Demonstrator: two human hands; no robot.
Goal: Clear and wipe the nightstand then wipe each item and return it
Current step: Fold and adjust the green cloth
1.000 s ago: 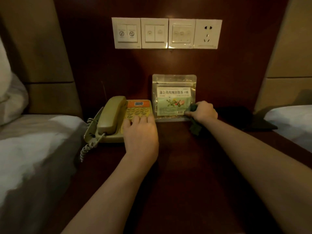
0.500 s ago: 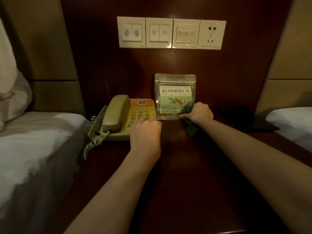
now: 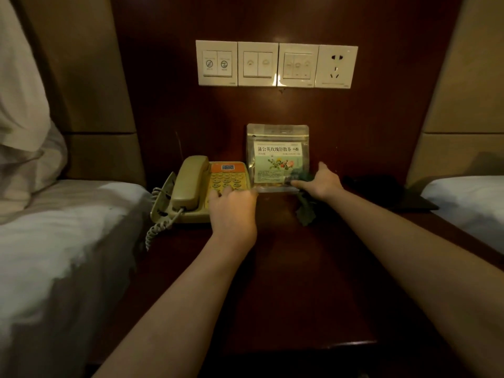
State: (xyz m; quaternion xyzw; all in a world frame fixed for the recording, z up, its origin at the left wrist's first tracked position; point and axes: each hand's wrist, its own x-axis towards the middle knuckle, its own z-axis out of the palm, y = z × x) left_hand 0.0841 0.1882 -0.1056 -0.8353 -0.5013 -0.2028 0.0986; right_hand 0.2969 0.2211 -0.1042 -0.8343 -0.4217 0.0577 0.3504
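two bare forearms reach forward over the dark reddish-brown wooden tabletop (image 3: 300, 282) of the nightstand, which sits between a bed with white sheets on the left (image 3: 54, 241) and the corner of another white bed on the right (image 3: 469, 205). the left hand (image 3: 231, 208) lies palm down on the front right part of a beige corded telephone with an orange-and-yellow keypad (image 3: 218, 186), its fingers (image 3: 218, 192) loosely bent over the keys rather than wrapped round anything; the handset rests in its cradle and the coiled cord hangs off the tabletop's left edge. farther back and to the right, the right hand (image 3: 321, 184) holds a dark green cloth (image 3: 305, 211) against the lower right corner of a clear resealable pouch of tea with a pale green flowered label (image 3: 278, 162), fingers closed on the cloth, thumb raised, and a tail of cloth trailing down onto the tabletop. the pouch stands upright against the dark wooden back panel, just right of the telephone. a flat dark object (image 3: 390, 195) lies at the tabletop's back right; what it is cannot be told. higher on the panel is a row of three cream switch plates and a socket (image 3: 276, 65).
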